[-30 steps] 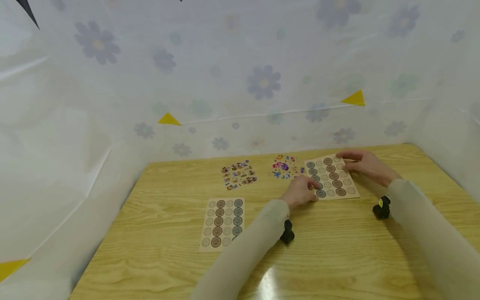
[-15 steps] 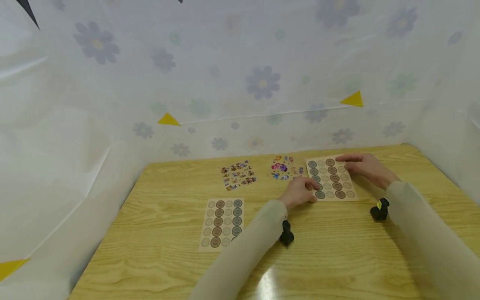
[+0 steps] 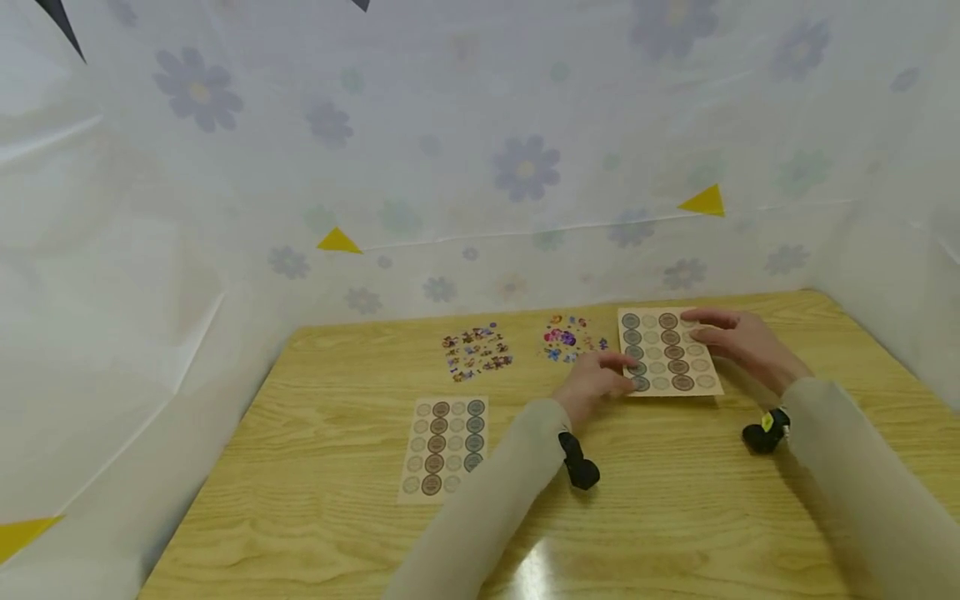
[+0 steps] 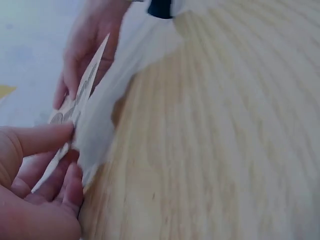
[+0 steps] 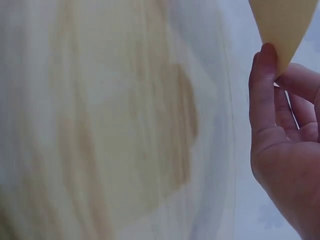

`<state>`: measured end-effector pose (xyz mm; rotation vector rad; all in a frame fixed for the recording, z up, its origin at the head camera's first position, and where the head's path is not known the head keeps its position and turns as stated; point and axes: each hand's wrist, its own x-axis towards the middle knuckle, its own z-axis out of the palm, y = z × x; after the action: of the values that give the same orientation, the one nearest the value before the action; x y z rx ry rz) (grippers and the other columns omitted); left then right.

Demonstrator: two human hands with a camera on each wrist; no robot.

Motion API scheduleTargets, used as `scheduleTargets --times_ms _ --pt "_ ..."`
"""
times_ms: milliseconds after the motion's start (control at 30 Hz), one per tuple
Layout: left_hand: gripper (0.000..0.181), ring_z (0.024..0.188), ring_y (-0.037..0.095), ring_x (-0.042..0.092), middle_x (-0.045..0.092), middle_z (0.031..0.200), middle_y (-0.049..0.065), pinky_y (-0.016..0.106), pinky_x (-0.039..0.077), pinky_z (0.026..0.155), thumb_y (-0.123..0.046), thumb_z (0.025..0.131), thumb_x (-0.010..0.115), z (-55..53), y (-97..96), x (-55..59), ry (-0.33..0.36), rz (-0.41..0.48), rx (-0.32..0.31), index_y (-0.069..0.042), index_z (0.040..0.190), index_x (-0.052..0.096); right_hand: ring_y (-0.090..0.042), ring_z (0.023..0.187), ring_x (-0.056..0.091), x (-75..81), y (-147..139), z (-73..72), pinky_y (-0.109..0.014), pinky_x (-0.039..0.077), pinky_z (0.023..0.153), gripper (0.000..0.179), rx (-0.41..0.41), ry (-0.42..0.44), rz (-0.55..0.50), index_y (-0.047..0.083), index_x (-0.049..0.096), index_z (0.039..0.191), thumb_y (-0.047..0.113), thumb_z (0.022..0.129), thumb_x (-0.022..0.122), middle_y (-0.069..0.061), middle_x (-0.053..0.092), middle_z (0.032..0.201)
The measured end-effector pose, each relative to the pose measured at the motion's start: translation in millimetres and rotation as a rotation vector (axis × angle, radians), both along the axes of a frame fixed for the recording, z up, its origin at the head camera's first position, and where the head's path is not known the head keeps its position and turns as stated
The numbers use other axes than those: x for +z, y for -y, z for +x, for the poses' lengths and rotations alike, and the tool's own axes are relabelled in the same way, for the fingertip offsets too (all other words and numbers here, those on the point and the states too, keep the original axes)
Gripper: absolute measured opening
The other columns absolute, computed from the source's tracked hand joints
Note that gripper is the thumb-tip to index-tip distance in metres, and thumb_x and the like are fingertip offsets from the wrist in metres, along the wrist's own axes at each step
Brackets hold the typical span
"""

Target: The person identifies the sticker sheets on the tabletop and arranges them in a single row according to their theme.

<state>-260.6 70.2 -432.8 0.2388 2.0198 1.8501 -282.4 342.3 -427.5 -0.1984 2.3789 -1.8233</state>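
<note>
A beige sheet of round stickers (image 3: pixel 654 352), with columns of blue, brown and pale circles, is held between both hands at the right back of the table. My left hand (image 3: pixel 591 385) pinches its lower left edge. In the left wrist view the thumb (image 4: pixel 47 137) lies on the printed face, with the fingers behind. My right hand (image 3: pixel 753 346) grips the upper right side. In the right wrist view the sheet's plain back (image 5: pixel 285 25) shows, a corner pinched between thumb and fingers. The sheet's front edge stands slightly off the wood.
A matching sheet of round stickers (image 3: pixel 442 450) lies flat at the left front, partly behind my left sleeve (image 3: pixel 495 492). Two patches of small colourful stickers (image 3: pixel 476 350) lie at the back. Pale flowered sheeting (image 3: pixel 465 167) walls the table (image 3: pixel 322 433).
The round-sticker sheet has straightened, shifted slightly right, and its front edge has risen off the table. Both hands have moved a little with it.
</note>
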Motion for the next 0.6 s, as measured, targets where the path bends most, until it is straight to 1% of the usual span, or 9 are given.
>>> scheduleTargets --times_ms 33,100,200,333,433,500,600 --pt "0.025 0.074 0.014 0.053 0.067 0.094 0.001 0.03 0.043 0.065 0.006 0.081 0.074 -1.1 2.1 -0.7 0.036 0.048 -0.003 -0.006 0.103 0.076 -0.006 0.104 0.063 -0.4 1 1.0 -0.025 0.051 0.088 0.052 -0.006 -0.001 -0.012 -0.002 0.046 0.144 0.02 0.099 0.062 0.012 0.062 0.122" --pt "0.024 0.072 0.015 0.055 0.068 0.096 0.001 0.03 0.044 0.065 0.005 0.082 0.074 -3.2 5.9 -2.0 0.093 0.109 -0.002 -0.004 0.105 0.076 -0.007 0.104 0.064 -0.8 5 3.3 -0.027 0.052 0.088 0.053 -0.006 -0.003 -0.025 -0.002 0.045 0.144 0.019 0.099 0.061 0.01 0.062 0.123" --pt "0.025 0.07 0.014 0.057 0.068 0.097 0.0 0.028 0.047 0.065 0.007 0.082 0.073 -4.8 9.2 -3.2 0.114 0.131 0.008 -0.002 0.105 0.075 -0.007 0.104 0.064 -0.3 9 6.1 -0.027 0.052 0.087 0.053 -0.015 -0.004 -0.009 0.0 0.045 0.145 0.02 0.099 0.061 0.006 0.059 0.128" --pt "0.026 0.071 0.012 0.056 0.067 0.1 -0.002 0.026 0.047 0.063 0.01 0.08 0.072 -5.3 8.6 -3.8 0.105 0.115 0.033 -0.001 0.103 0.076 -0.004 0.103 0.064 2.0 11 9.3 -0.026 0.052 0.086 0.053 -0.026 -0.008 0.057 0.002 0.045 0.146 0.024 0.1 0.059 -0.007 0.053 0.137" --pt "0.026 0.077 0.012 0.057 0.067 0.102 -0.005 0.028 0.048 0.066 0.011 0.079 0.072 -5.1 6.6 -3.4 0.1 0.089 0.057 -0.003 0.101 0.077 -0.001 0.103 0.063 3.0 12 11.2 -0.024 0.052 0.086 0.052 -0.025 -0.026 0.091 0.001 0.044 0.146 0.023 0.101 0.057 -0.016 0.048 0.142" --pt "0.026 0.087 0.012 0.059 0.068 0.104 -0.006 0.029 0.05 0.072 0.01 0.079 0.074 -4.4 5.2 -2.8 0.091 0.062 0.077 -0.005 0.099 0.078 0.001 0.102 0.062 2.9 13 12.3 -0.023 0.052 0.085 0.051 -0.034 -0.04 0.101 0.0 0.045 0.145 0.022 0.102 0.056 -0.018 0.048 0.141" --pt "0.027 0.104 0.013 0.058 0.067 0.106 -0.007 0.032 0.052 0.083 0.01 0.078 0.074 -2.5 3.6 -2.4 0.068 0.017 0.111 -0.007 0.097 0.079 0.0 0.101 0.063 0.8 15 14.0 -0.023 0.052 0.085 0.05 -0.05 -0.053 0.073 -0.002 0.044 0.145 0.02 0.101 0.057 -0.014 0.051 0.138"
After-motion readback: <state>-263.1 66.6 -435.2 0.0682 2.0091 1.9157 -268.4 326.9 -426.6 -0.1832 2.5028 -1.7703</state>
